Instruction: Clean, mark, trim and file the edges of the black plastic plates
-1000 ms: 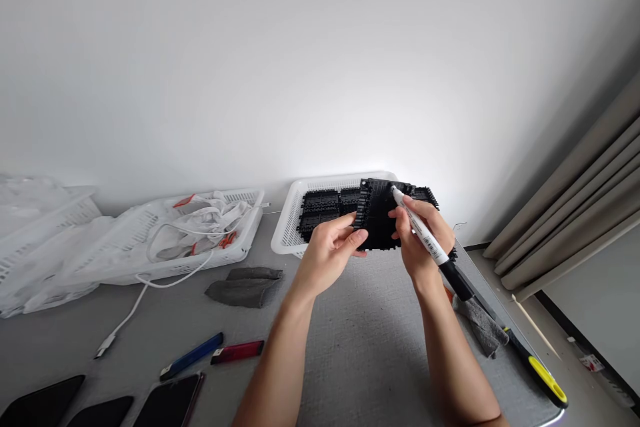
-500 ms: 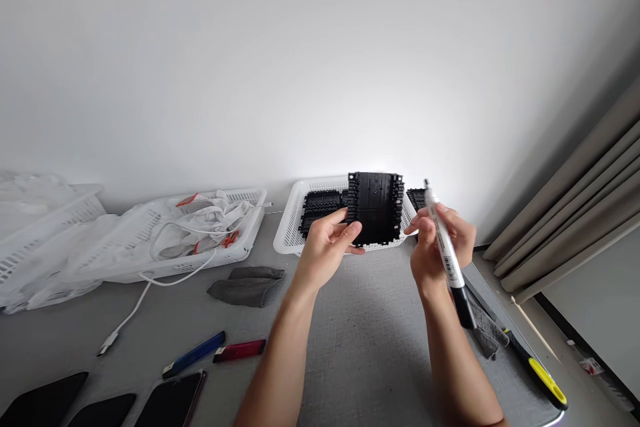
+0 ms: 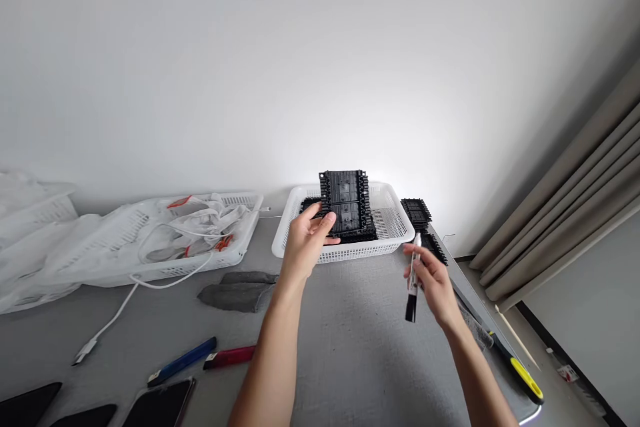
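My left hand [image 3: 306, 238] grips a black ribbed plastic panel [image 3: 346, 203] by its lower left side, thumb in front. The panel is tilted up over a white plastic basket [image 3: 393, 223], where more black panels [image 3: 313, 202] lie stacked on the left side. In my right hand [image 3: 431, 280] is a white marker [image 3: 413, 280], held between thumb and fingers with its black end down, above the table right of the basket. Two stacks of similar black panels [image 3: 416, 212] lie on the table to the basket's right.
To the left stands another white basket [image 3: 235, 253] with plastic bags and a white cable [image 3: 117, 320]. A grey cloth [image 3: 237, 291], a blue cutter [image 3: 183, 360], a red cutter [image 3: 229, 357] and phones [image 3: 160, 403] lie nearer. A yellow-black handled tool [image 3: 523, 373] lies along the right edge.
My left hand has moved left with the panel, whose face now shows different markings. My right hand has moved lower, and the marker has swung more upright.
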`<move>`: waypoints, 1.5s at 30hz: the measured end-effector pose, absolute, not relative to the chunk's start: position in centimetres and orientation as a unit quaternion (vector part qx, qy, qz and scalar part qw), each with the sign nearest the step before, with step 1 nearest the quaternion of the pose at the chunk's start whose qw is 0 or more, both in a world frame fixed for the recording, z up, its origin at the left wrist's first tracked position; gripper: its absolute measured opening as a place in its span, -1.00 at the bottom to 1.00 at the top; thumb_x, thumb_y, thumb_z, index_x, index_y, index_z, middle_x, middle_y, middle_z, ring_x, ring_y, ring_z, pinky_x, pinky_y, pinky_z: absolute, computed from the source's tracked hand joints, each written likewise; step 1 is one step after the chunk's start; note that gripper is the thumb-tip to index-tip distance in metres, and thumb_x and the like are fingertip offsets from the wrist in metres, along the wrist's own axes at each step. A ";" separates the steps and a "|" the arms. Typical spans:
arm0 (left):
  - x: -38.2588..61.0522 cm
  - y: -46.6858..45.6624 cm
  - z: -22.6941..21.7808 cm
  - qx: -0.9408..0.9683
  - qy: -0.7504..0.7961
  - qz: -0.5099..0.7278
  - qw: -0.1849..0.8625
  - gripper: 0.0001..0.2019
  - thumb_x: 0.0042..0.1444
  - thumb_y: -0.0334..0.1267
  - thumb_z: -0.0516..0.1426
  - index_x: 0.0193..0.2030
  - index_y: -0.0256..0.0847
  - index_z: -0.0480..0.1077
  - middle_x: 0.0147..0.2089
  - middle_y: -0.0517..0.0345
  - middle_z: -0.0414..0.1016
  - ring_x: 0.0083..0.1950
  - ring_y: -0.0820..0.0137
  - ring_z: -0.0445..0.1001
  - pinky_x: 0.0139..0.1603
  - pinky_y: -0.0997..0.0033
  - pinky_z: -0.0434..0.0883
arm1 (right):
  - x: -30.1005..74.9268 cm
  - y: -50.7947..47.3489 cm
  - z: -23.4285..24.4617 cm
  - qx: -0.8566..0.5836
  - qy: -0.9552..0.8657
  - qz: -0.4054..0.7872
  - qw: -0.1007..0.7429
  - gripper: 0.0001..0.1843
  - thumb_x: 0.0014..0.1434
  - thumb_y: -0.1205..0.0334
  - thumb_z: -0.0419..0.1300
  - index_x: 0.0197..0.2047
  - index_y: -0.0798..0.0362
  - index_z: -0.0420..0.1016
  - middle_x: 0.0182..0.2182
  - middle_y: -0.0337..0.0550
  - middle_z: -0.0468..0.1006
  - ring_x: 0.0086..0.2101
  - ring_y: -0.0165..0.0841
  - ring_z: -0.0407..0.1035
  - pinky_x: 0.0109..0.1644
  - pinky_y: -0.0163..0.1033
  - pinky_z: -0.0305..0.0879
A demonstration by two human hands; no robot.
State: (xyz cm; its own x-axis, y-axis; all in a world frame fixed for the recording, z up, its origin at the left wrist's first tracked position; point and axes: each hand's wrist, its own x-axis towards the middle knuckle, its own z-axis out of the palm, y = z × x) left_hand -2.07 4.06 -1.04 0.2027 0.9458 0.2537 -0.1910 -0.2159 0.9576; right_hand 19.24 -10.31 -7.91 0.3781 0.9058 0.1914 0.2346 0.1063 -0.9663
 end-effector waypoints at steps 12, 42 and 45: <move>-2.4 3.7 0.0 0.573 0.307 0.531 0.544 -0.36 -0.02 0.06 0.31 0.13 -0.31 0.42 -0.17 0.00 0.52 -0.22 0.33 0.49 -0.44 0.42 0.60 | 18.4 -14.3 -19.4 -0.808 -0.507 0.057 0.293 -0.53 0.24 0.36 -0.06 -0.06 -0.05 0.67 0.04 -0.09 0.59 0.04 -0.13 0.46 0.09 -0.10 0.39; -2.9 2.8 -1.3 0.565 0.313 0.436 0.626 -0.49 -0.06 0.04 0.35 -0.02 -0.23 0.51 -0.25 0.03 0.56 -0.29 0.35 0.55 -0.37 0.44 0.50 | 18.3 -5.2 -0.9 -0.513 -0.341 0.480 0.625 -0.78 -0.03 0.19 0.28 -0.43 0.03 0.28 -0.55 -0.35 0.27 -0.63 -0.52 0.19 -0.64 -0.40 0.11; -3.0 3.0 -1.4 0.577 0.338 0.429 0.607 -0.46 -0.07 -0.12 0.38 0.08 -0.20 0.46 -0.28 0.06 0.58 -0.27 0.35 0.58 -0.29 0.39 0.54 | 18.6 -4.6 -0.9 -0.511 -0.342 0.490 0.617 -0.82 0.03 0.26 0.25 -0.40 0.03 0.28 -0.50 -0.29 0.33 -0.60 -0.48 0.31 -0.64 -0.39 0.19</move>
State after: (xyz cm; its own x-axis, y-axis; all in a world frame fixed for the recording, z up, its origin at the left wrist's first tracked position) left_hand -2.97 2.99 -1.43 0.4027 0.9114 0.0848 -0.1300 -0.0348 0.9909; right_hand 18.61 -4.56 -0.86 0.2850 0.9553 -0.0782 -0.2553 -0.0030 -0.9669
